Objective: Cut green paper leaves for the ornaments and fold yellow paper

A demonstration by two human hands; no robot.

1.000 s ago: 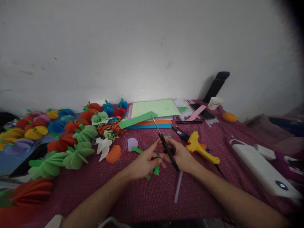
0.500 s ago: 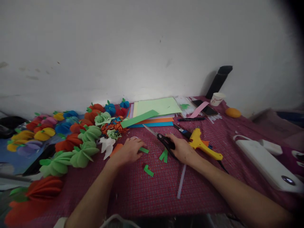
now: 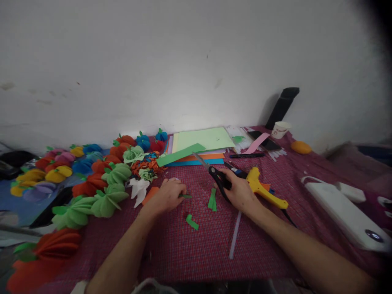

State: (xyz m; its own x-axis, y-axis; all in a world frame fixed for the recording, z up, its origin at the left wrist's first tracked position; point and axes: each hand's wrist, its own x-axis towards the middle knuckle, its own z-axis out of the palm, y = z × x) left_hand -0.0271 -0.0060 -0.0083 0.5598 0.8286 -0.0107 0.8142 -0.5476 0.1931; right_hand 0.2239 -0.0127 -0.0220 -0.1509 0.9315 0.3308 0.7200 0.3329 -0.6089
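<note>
- Right hand [image 3: 240, 192] grips black-handled scissors [image 3: 214, 173] near centre
- left hand [image 3: 168, 196] pinches a green strip [image 3: 186, 197] left of them
- printed paper cup [image 3: 280, 130] far right, too small to read
- checked cloth [image 3: 190, 255] underneath

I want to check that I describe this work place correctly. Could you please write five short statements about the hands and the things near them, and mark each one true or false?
1. The right hand holds the scissors. True.
2. The glue gun lies between the two hands. False: the glue gun lies to the right of the right hand.
3. The left hand has a short green strip at its fingertips. True.
4. The paper cup lies on its side. False: the paper cup stands upright.
5. The pink strip lies partly over the dark phone. True.
</note>
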